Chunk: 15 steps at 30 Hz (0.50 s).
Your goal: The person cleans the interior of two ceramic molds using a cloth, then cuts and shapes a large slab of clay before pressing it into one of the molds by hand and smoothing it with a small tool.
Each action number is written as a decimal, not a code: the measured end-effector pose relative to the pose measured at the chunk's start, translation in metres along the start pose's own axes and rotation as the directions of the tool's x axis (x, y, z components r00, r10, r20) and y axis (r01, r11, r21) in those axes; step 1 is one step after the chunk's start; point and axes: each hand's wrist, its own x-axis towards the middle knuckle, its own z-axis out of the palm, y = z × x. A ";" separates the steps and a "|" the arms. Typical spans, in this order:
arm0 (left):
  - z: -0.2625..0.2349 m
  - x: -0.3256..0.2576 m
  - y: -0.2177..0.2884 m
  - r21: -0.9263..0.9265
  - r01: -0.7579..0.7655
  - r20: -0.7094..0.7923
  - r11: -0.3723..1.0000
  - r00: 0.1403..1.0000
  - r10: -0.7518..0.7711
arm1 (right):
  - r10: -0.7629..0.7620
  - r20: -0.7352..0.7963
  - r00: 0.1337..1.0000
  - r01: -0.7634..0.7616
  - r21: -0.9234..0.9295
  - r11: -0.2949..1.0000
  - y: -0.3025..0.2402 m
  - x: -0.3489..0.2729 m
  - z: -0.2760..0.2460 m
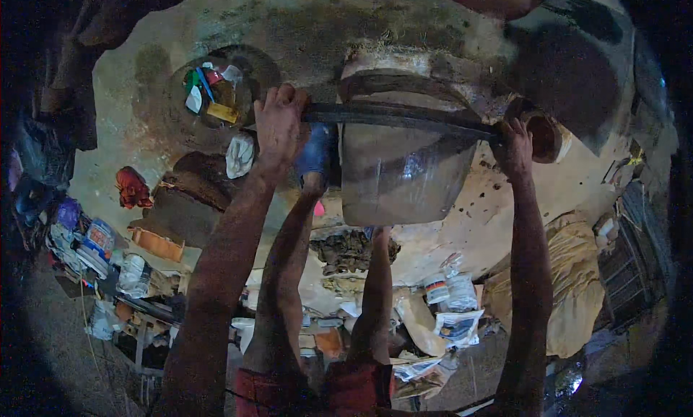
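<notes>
My left hand [278, 128] is closed around the left end of a long, dark, slightly bowed bar [397, 117]. Around its other end my right hand [514, 150] is wrapped. The bar spans crosswise over a broad grey slab [401, 190] with a wet-looking sheen, which narrows toward me. Whether the bar touches the slab I cannot tell. Just beyond lies a pale-edged, curved piece [404, 62], partly hidden behind the bar. Close to my right hand a brown, hollow, round-mouthed object [546, 137] rests on its side.
Left of the slab, a round dark container [177, 92] holds colourful scraps. A white crumpled bag [240, 156] and a red cloth [133, 187] lie nearby. My bare legs straddle a dark heap [350, 252]. Bags, tubs and a tan sheet [563, 280] crowd the near floor.
</notes>
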 end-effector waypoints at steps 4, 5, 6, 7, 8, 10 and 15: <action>0.006 -0.001 -0.027 -0.035 0.028 -0.061 0.999 0.998 -0.030 | 0.080 0.021 0.997 -0.073 -0.226 0.971 -0.012 0.027 0.011; 0.007 -0.003 -0.033 -0.038 0.031 -0.057 0.999 0.998 -0.034 | 0.140 0.100 0.985 -0.120 -0.184 0.976 -0.015 0.034 0.013; 0.008 -0.004 -0.039 -0.008 0.019 -0.084 1.000 0.996 -0.019 | 0.140 0.105 0.985 -0.119 -0.186 0.975 -0.017 0.040 0.014; 0.007 -0.004 -0.042 0.023 0.006 -0.110 1.000 0.994 -0.003 | 0.141 0.127 0.982 -0.114 -0.200 0.973 -0.021 0.046 0.014; 0.006 -0.004 -0.044 0.019 0.006 -0.107 1.000 0.994 -0.004 | 0.143 0.148 0.979 -0.109 -0.214 0.971 -0.024 0.050 0.014; 0.003 -0.004 -0.050 -0.058 0.084 0.052 0.995 0.995 -0.081 | 0.130 0.199 0.971 -0.088 -0.207 0.974 -0.036 0.056 0.011; 0.013 -0.011 -0.085 0.030 0.014 0.013 0.999 1.000 -0.015 | 0.026 0.115 0.993 -0.010 -0.138 0.990 -0.058 0.063 0.012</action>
